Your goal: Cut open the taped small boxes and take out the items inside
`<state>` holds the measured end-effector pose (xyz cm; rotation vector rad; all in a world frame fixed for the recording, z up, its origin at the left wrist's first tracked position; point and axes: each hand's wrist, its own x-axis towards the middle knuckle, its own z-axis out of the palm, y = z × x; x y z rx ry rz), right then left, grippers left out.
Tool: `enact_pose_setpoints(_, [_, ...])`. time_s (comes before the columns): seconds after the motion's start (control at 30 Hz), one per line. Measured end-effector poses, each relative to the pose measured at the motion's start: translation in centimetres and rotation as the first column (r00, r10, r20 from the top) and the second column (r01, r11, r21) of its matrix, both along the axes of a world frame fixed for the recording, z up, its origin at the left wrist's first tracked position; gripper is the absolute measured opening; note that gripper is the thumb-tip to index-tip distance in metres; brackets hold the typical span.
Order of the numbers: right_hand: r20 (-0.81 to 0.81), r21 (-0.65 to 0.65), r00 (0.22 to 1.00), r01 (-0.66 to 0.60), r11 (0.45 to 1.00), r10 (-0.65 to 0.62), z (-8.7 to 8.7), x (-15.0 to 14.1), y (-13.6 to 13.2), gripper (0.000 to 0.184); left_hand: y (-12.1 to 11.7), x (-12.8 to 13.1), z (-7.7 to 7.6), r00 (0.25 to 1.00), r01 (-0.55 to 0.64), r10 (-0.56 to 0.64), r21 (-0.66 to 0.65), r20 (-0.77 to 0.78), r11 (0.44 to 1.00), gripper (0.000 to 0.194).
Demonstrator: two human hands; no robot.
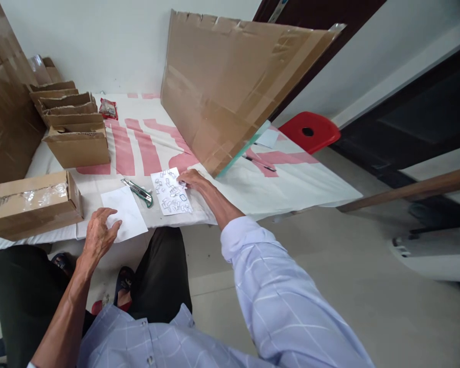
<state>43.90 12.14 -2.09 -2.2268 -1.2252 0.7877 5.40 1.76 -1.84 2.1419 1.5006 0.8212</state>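
The right hand (191, 180) reaches out over the table (310, 179), its fingers curled narrow, the tips down among a scatter of small clips (171, 197) that lie on a white sheet (167, 209) near the table's front edge; it may be pinching one of them, but the clips are too small to say for sure. The left hand (98, 236) rests flat with its fingers spread loosely on a blank sheet of paper (126, 212) just to the left, holding nothing. Between the two sheets lies a green-handled cutter (138, 191), touching neither hand. A closed cardboard box (30, 204) sits at the left end of the table, and a row of open cartons (71, 120) stands behind it. A big cardboard panel (230, 87) stands tilted at the far right side, with a red stool (310, 131) beyond it.
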Motion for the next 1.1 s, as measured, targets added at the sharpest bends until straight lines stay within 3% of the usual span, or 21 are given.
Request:
enact_pose_setpoints(0.2, [-0.244, -0.069, 0.968, 0.044, 0.997, -0.06, 0.0, 0.6, -0.6, 0.032, -0.4, 1.7, 0.9, 0.994, 0.08, -0.073, -0.089, 0.086, 0.993, 0.033])
enact_pose_setpoints(0.33, [-0.351, -0.037, 0.931, 0.094, 0.995, -0.101, -0.1, 1.0, -1.0, 0.018, -0.8, 2.6, 1.1, 0.982, 0.112, -0.09, -0.133, 0.167, 0.985, 0.032])
enact_pose_setpoints(0.47, [-0.451, 0.005, 0.884, 0.136, 0.991, -0.119, 0.1, 1.1, -1.3, 0.032, -0.9, 3.2, 1.5, 0.973, 0.109, -0.066, -0.186, 0.222, 0.977, 0.03])
enact_pose_setpoints(0.63, [-0.547, 0.038, 0.83, 0.153, 0.987, -0.108, 0.9, 1.2, -1.7, 0.035, -0.3, 4.3, 2.0, 0.94, 0.138, -0.038, -0.278, 0.338, 0.951, 0.028])
enact_pose_setpoints(0.73, [-0.59, 0.067, 0.804, 0.146, 0.987, -0.079, 1.7, 0.9, -2.1, 0.037, 0.4, 5.5, 2.1, 0.887, 0.163, 0.04, -0.392, 0.461, 0.905, 0.033])
enact_pose_setpoints(0.93, [-0.656, 0.122, 0.753, 0.058, 0.991, 0.036, 3.1, -1.5, -3.6, 0.029, 1.7, 8.4, 2.7, 0.713, 0.333, 0.195, -0.571, 0.673, 0.75, 0.059])
enact_pose_setpoints(1.1, [-0.691, 0.151, 0.712, -0.026, 0.988, 0.124, 3.6, -4.2, -4.8, 0.021, 1.6, 9.1, 3.0, 0.616, 0.457, 0.239, -0.588, 0.751, 0.668, 0.045])
